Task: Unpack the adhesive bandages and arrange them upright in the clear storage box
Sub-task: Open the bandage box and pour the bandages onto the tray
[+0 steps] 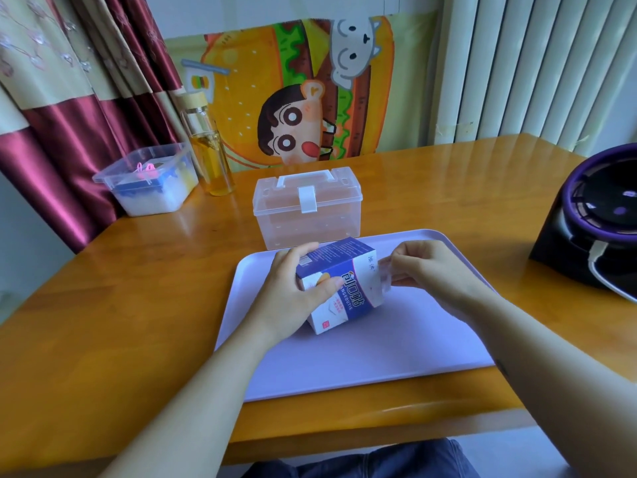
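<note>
A blue and white carton of adhesive bandages [344,281] rests tilted on the lavender tray [362,353]. My left hand [293,298] grips the carton's left side, thumb across its front. My right hand [431,270] pinches the white end flap at the carton's right end. The clear storage box [307,208] with a white latch and handle stands just beyond the tray, its lid down. No bandages are visible outside the carton.
The wooden table [138,305] holds a second clear tub [151,184] with blue and white contents at the back left, beside a glass bottle [208,150] of yellow liquid. A black and purple device [599,219] sits at the right edge. A cartoon cloth hangs behind.
</note>
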`<state>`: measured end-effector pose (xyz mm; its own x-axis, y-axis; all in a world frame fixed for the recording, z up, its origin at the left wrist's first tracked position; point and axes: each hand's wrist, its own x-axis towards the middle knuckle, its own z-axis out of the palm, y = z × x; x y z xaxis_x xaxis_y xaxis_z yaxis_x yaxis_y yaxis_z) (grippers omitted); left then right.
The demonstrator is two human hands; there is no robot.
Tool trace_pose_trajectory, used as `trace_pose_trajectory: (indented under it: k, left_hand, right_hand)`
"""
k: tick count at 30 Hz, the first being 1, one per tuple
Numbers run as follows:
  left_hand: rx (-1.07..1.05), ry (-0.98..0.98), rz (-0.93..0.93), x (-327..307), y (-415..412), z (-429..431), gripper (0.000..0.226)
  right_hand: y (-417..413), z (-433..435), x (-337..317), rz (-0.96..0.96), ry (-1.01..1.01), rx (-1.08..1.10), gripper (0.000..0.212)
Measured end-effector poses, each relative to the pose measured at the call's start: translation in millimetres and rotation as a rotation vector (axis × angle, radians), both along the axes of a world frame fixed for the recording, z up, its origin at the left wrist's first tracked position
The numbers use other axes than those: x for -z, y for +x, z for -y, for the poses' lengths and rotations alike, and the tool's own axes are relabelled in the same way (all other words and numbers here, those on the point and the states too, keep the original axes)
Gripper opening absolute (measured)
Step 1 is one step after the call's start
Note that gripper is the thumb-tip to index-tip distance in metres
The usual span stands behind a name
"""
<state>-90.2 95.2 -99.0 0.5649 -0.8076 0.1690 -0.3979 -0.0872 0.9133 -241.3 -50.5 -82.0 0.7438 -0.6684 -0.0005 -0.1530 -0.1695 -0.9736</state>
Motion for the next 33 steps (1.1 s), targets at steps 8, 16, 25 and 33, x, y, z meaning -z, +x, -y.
trace_pose_trajectory:
  k: [8,16,25,33]
  left_hand:
    - [-0.054,-0.114,-0.372,-3.1,8.4,-0.1,0.061]
    - [-0.068,-0.085,-0.406,0.5,14.8,1.1,0.069]
    - [-0.069,-0.069,-0.378,1.3,17.0,3.9,0.084]
    - [-0.027,-0.045,-0.295,-0.4,14.2,1.4,0.081]
  right_hand:
    - [18.4,0.0,6.0,0.058,-0.044,0.031,0.019]
    - [26.2,-4.7,5.0,0.098,-0.094,0.027,0.033]
    - [22.5,1.1,14.6,0.017,-0.042,-0.109,0.025]
    - [21.2,3.2,11.7,0.016,0.212,-0.222,0.071]
